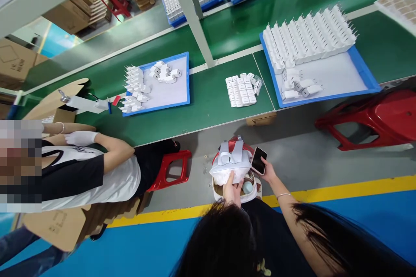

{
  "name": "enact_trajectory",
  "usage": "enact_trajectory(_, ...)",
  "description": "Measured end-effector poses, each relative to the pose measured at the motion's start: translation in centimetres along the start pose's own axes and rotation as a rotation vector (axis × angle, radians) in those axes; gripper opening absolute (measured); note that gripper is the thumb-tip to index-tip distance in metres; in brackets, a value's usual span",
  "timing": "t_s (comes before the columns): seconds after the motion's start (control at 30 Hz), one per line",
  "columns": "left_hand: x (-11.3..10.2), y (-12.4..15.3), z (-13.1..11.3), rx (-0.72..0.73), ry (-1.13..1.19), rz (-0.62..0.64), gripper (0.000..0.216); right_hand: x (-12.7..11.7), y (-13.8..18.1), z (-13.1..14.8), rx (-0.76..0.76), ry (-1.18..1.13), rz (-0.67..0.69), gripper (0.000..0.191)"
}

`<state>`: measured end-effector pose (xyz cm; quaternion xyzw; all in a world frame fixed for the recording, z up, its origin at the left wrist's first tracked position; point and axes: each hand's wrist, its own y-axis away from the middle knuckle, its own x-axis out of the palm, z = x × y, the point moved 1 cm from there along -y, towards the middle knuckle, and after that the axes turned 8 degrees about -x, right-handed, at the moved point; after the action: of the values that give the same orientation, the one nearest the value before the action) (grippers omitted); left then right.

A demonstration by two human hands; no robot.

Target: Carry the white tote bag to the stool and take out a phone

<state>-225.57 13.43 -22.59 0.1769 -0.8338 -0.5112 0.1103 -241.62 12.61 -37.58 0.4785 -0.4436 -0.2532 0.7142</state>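
Note:
A white bag (231, 165) with pale straps rests on a red stool (242, 143) beside the green workbench (208, 99). My left hand (232, 189) grips the bag's near edge and holds it apart, so a small pale bottle (247, 187) shows inside. Just right of the bag, my right hand (268, 172) holds a dark smartphone (259, 160), screen up. My long dark hair fills the bottom of the view.
A seated co-worker (97, 173) in a white glove (79, 138) is at the left on a red stool (170, 169). Blue trays (182, 101) (367, 73) of white chargers lie on the bench, with a loose block of chargers (241, 91) between them. An overturned red stool (370, 119) lies at the right.

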Motion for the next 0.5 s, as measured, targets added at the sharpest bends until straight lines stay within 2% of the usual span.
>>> enact_trajectory(0.1,-0.9,0.8,1.3,-0.079,0.112,-0.016,0.054,0.6,0.1,0.4,-0.039,-0.068,0.018,0.031)
enact_trajectory(0.2,-0.9,0.7,1.6,-0.122,0.159,-0.012,0.053,1.2,-0.3,0.7,-0.051,-0.083,0.002,0.033)
enact_trajectory(0.4,-0.2,0.8,1.5,-0.034,0.106,0.0,0.037,1.5,-0.7,0.9,0.064,0.006,-0.021,0.031)
enact_trajectory(0.5,0.1,1.2,1.4,0.03,0.007,-0.004,0.036,1.5,-0.6,0.8,0.069,0.014,-0.002,0.029)
